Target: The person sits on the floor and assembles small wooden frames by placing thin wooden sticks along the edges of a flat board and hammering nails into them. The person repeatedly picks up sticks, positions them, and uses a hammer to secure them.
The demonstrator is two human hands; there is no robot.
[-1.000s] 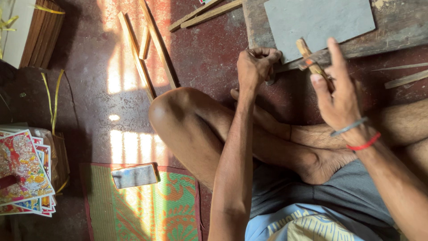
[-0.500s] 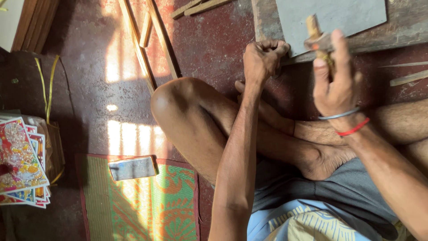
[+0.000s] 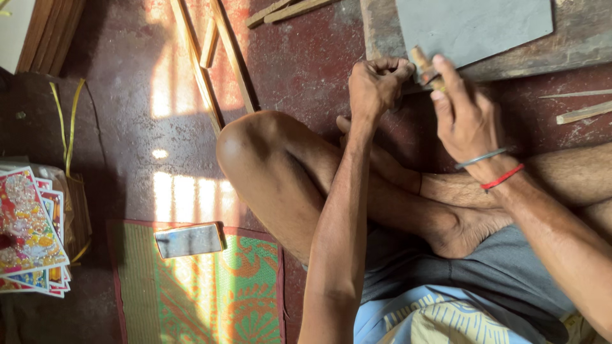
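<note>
Gripped near the upper right of the frame, a short wooden stick [image 3: 426,67] is steadied by the right hand [image 3: 468,118] against the grey slate slab [image 3: 472,25] while the left hand [image 3: 376,83] is fisted beside its tip, contents hidden

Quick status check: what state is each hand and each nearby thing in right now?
Left hand: closed in a fist beside the stick.
Right hand: gripping the stick.
Wooden stick: held tilted at the slab's edge.
Grey slab: lying flat on the plank.
Phone: flat on the woven mat.
</note>
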